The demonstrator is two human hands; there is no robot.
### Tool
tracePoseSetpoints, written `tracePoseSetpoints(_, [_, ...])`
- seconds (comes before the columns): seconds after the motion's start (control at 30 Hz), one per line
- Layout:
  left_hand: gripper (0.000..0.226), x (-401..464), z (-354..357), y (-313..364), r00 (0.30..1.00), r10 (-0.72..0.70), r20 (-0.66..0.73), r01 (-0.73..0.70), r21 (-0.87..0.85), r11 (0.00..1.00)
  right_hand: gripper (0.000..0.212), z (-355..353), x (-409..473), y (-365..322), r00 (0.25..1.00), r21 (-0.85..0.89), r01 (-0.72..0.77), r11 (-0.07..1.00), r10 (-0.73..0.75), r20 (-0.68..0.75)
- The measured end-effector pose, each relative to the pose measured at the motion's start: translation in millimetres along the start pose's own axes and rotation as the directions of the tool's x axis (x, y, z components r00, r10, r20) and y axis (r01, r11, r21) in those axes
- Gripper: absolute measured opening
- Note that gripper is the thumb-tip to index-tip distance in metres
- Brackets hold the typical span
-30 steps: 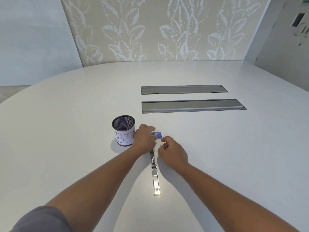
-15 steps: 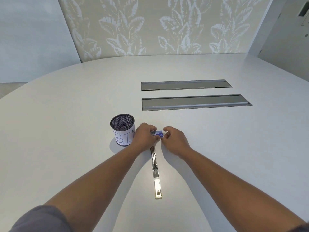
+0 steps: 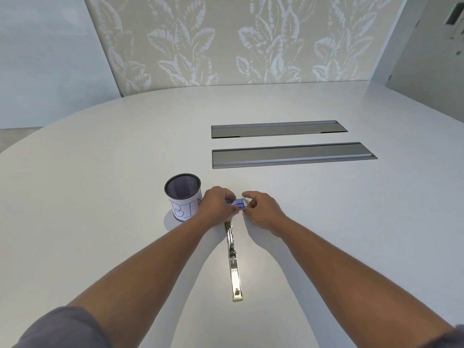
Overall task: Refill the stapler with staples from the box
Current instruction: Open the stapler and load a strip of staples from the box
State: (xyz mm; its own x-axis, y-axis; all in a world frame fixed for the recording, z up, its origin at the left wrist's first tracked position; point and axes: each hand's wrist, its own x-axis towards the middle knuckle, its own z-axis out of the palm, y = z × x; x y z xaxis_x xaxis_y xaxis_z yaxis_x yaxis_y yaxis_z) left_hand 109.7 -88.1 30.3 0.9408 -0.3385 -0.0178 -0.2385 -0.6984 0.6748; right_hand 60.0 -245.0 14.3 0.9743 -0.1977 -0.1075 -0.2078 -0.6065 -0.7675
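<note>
A small blue staple box (image 3: pixel 238 204) sits between my two hands, just beyond the far end of the stapler. My left hand (image 3: pixel 218 206) grips its left side. My right hand (image 3: pixel 261 210) pinches its right end with thumb and fingers. The stapler (image 3: pixel 233 259) lies folded out flat on the white table (image 3: pixel 100 197), a long shiny metal strip running toward me with a yellowish tip nearest me. Its far end is hidden under my left hand.
A black mesh cup (image 3: pixel 183 197) with a paper label reading "BIN" stands just left of my left hand. Two long grey recessed cable trays (image 3: pixel 288 154) lie farther back on the right. A leaf-patterned wall panel rises behind the table.
My right hand has moved up from beside the stapler to the box and closed on its right end. My left hand has stayed on the box.
</note>
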Motion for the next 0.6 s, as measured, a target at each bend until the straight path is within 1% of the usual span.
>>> tracePoseSetpoints(0.07, [0.032,0.3,-0.7,-1.1,1.0,-0.008,0.011,0.009,-0.017,1.0,0.044,-1.0,2.7,-0.8,1.0,0.013,-0.017,1.0,0.016,0.008])
tracePoseSetpoints(0.17, [0.027,-1.4,-0.5,-2.8,1.0,-0.006,0.02,0.007,-0.048,0.999,0.033,-1.3,4.9,-1.2,0.998,0.086,-0.059,0.995,0.058,0.007])
tracePoseSetpoints(0.27, [0.027,-4.5,0.3,-4.5,1.0,-0.01,0.001,0.01,-0.068,0.998,0.027,-2.8,4.9,-0.7,0.996,0.165,-0.083,0.983,0.079,0.03])
tracePoseSetpoints(0.33, [0.027,-5.5,0.5,-3.9,1.0,-0.009,-0.005,0.009,-0.069,0.998,0.025,-3.6,4.0,-0.3,0.995,0.201,-0.094,0.975,0.088,0.036])
tracePoseSetpoints(0.6, [0.03,-6.0,1.1,-4.0,1.0,-0.023,-0.008,0.022,-0.081,0.996,0.026,-7.6,-1.0,0.2,0.995,0.241,-0.104,0.965,0.1,0.031])
